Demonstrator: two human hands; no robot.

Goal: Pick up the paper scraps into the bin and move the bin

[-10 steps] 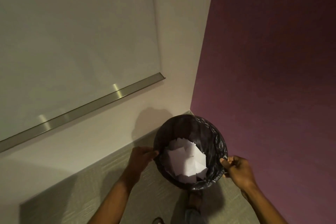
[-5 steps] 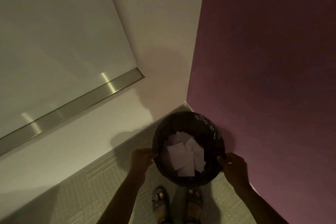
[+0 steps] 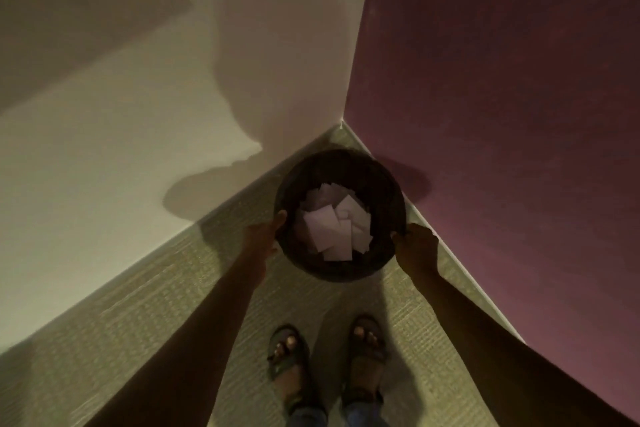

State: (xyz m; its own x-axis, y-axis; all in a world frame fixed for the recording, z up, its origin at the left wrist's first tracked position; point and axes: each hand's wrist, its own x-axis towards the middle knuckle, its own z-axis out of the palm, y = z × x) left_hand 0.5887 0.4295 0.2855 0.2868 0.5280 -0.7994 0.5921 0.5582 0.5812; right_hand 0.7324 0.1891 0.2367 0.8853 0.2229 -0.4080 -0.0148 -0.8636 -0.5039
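Bin (image 3: 388, 180) near corner (image 3: 341, 122), beside purple wall (image 3: 502, 114)

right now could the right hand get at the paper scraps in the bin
Probably yes. The bin is open at the top and the paper scraps lie uncovered inside, close to the right hand, which grips the rim; it would have to let go first.

Corner of an indoor room, probably an office or meeting room. A white wall (image 3: 104, 184) meets a purple wall (image 3: 502, 114) above low, woven-look carpet (image 3: 156, 322). A grey panel (image 3: 69, 10) shows on the white wall. A dark round bin (image 3: 384, 184) holding paper scraps (image 3: 329, 229) is at the corner.
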